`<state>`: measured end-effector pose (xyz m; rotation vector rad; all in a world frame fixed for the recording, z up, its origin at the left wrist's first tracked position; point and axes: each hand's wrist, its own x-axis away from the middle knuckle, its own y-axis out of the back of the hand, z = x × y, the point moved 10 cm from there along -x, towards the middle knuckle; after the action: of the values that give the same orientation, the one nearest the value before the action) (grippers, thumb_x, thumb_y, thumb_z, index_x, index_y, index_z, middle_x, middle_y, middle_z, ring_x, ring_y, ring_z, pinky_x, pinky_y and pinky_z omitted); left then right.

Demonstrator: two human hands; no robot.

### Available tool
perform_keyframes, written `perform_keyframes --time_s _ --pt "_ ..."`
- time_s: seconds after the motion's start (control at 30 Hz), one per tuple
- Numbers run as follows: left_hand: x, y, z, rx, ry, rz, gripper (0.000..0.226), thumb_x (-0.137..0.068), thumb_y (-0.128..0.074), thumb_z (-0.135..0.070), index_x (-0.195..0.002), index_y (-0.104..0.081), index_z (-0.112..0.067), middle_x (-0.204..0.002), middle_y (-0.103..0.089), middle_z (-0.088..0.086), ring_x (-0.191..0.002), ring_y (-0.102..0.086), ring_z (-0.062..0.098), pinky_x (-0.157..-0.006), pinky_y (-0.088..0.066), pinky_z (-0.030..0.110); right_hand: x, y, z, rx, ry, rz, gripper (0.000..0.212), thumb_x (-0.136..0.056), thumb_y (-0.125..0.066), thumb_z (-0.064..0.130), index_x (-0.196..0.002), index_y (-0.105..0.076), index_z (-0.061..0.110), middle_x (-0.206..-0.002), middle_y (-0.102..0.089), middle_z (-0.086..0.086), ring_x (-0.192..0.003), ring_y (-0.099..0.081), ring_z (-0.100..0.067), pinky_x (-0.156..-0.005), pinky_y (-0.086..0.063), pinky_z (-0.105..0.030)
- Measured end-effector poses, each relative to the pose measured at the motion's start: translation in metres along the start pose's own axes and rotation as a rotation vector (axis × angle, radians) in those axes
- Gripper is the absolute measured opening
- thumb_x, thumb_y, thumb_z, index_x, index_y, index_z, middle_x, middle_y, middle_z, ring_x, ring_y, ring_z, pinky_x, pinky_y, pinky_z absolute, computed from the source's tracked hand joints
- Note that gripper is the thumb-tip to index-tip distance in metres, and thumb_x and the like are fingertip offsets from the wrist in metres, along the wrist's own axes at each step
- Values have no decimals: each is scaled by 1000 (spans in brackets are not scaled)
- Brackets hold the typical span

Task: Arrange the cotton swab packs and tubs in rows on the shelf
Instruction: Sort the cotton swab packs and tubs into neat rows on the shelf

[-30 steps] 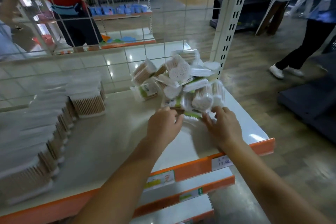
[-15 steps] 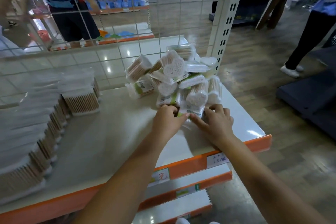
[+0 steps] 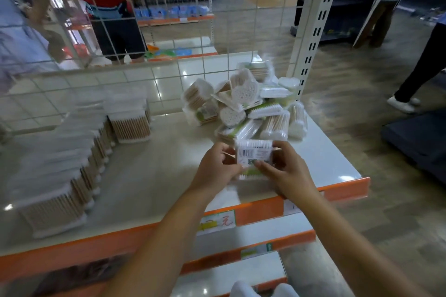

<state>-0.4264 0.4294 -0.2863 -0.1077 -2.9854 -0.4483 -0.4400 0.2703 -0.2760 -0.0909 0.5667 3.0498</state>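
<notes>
Clear flat cotton swab pack with barcode label [image 3: 255, 156]: we're holding it above shelf's [image 3: 154, 176] front edge, left hand [image 3: 218, 171] and right hand [image 3: 287, 173] both pinching its sides. Messy pile of packs [image 3: 243, 106] sits behind, near back right corner.

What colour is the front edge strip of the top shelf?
Orange; the front edge strip shows best in the head view.
</notes>
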Motion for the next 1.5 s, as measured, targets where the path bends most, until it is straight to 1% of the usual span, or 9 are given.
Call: perform_keyframes --time_s 0.1,0.3,0.53,0.73,0.9,1.07,1.23,1.37,1.5 --pt "8 13 -1 158 -2 -29 24 -74 -72 -1 -87 -56 -13 -82 -67 9 -58 -61 11 -49 -49 23 1 -6 7 -261 -32 15 41 -76 -73 6 -104 -49 26 -87 -66 -7 -75 -64 -21 -66 -52 -32" --pt "14 43 -20 330 -121 -73 34 -73 -72 3 -93 -57 -19 -81 -65 4 -71 -62 15 -60 -50 21 1 -23 29 -543 -75 138 61 -76 -64 -7 -127 -42 17 -95 -63 -13 -79 -65 -17 -64 -54 -22" --pt "14 61 -44 281 -232 -38 46 -65 -77 -6 -102 -57 -26 -87 -69 1 -84 -65 20 -76 -54 34 0 -32 48 -457 -39 233 41 -78 -65 1 -112 -55 21 -81 -59 -4 -71 -61 -9 -67 -49 -20" --pt "21 41 -49 182 -261 83 49 -71 -73 5 -101 -57 -31 -69 -66 -12 -68 -62 7 -73 -52 30 18 -61 57 -351 -22 418 45 -78 -64 -8 -114 -58 19 -84 -63 -13 -76 -63 -17 -68 -53 -24" --pt "20 53 -32 251 -199 -2 42 -73 -72 0 -102 -58 -28 -88 -65 -3 -79 -64 10 -66 -52 20 10 -48 56 -436 -9 273 43 -79 -64 -7 -107 -58 25 -85 -60 -16 -74 -62 -18 -65 -52 -22" --pt "21 55 4 455 -15 -44 41 -73 -70 0 -111 -58 -12 -95 -65 11 -88 -64 29 -78 -53 41 4 -43 52 -690 -28 136 40 -81 -59 -8 -104 -54 25 -78 -64 -4 -70 -64 -12 -63 -53 -23" --pt "27 47 12 473 24 12 26 -75 -67 -4 -100 -65 -10 -100 -69 10 -92 -67 24 -75 -55 30 1 -58 44 -743 -70 110 43 -80 -61 -3 -114 -51 23 -85 -66 -5 -75 -67 -13 -63 -51 -26" --pt "26 55 14 479 22 -29 26 -76 -67 -2 -101 -65 -8 -101 -70 11 -92 -67 25 -72 -56 28 -3 -60 44 -621 -40 73 42 -81 -63 -1 -117 -49 16 -89 -63 -6 -76 -64 -10 -59 -50 -18" --pt "26 63 17 482 11 -98 20 -76 -68 1 -93 -64 -10 -94 -70 8 -86 -68 21 -64 -54 25 -12 -51 46 -227 89 -82 33 -76 -74 14 -91 -51 33 -88 -51 9 -77 -50 -10 -67 -48 -29"
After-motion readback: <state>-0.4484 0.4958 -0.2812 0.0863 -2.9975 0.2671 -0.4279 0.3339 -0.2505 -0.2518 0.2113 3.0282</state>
